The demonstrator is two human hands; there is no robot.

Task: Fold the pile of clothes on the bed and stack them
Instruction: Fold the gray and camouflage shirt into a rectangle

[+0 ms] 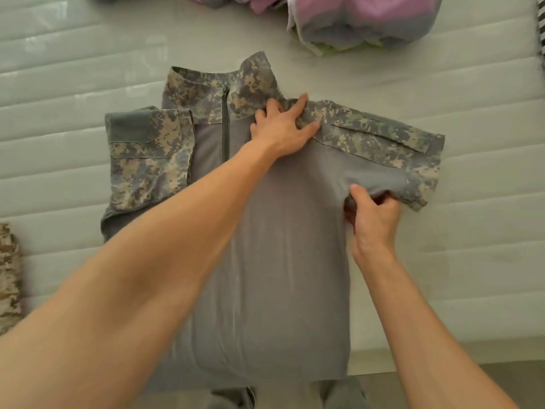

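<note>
Flanking the shirt (271, 246): bagged clothes (362, 22), camouflage garment (8, 276).

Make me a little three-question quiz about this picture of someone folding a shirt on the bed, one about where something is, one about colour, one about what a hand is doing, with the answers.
1. Where does the left hand rest on the shirt?
A. On the bottom hem
B. Near the collar, at the shoulder
C. Off the shirt, on the mattress

2. What colour is the shirt's body?
A. Plain grey
B. Bright pink
C. Black and white stripes

3. What is the right hand doing?
A. Lying flat and open on the bed
B. Pinching grey cloth under the right-side sleeve
C. Holding a hanger

Answers: 1 B, the fingers lie spread on the camouflage shoulder just right of the zip. 2 A, the torso is plain grey, with camouflage only on collar and sleeves. 3 B, its fingers are curled round a fold of cloth by the armpit.
</note>
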